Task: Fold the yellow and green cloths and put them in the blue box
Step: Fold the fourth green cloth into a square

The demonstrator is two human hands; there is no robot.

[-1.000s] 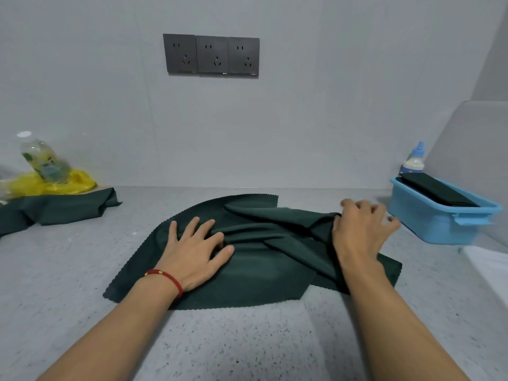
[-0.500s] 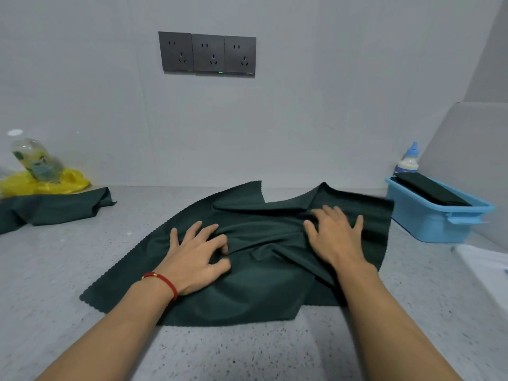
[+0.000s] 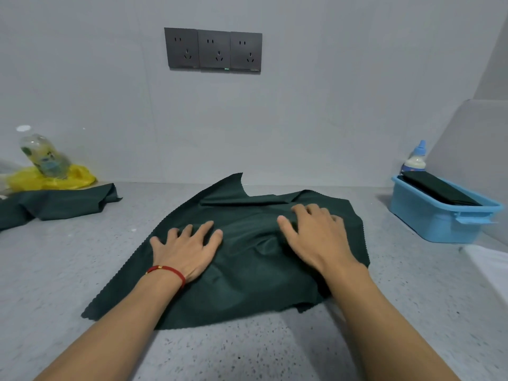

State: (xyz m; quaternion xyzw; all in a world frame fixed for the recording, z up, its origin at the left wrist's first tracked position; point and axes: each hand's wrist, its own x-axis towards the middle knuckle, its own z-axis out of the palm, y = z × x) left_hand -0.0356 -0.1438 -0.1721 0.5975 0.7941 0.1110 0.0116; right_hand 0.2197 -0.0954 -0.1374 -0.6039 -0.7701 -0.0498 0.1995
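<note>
A dark green cloth [image 3: 247, 276] lies spread and wrinkled on the grey counter in front of me. My left hand [image 3: 187, 248] presses flat on its left part, fingers spread. On the cloth's right part my right hand [image 3: 316, 235] presses down with straight fingers. The blue box [image 3: 437, 224] stands at the right with a folded dark cloth [image 3: 439, 191] inside. A yellow cloth [image 3: 52, 181] lies bunched at the far left by the wall, with another green cloth [image 3: 55, 204] heaped in front of it.
A plastic bottle [image 3: 44, 155] leans on the yellow cloth. A small blue-capped bottle [image 3: 416, 160] stands behind the box. Wall sockets [image 3: 213, 50] sit above the counter. A white surface [image 3: 492, 268] lies at the right edge.
The cloth's right side was flipped open and now lies flatter. My right hand moved from its right edge onto the cloth; both hands slid outward over it.
</note>
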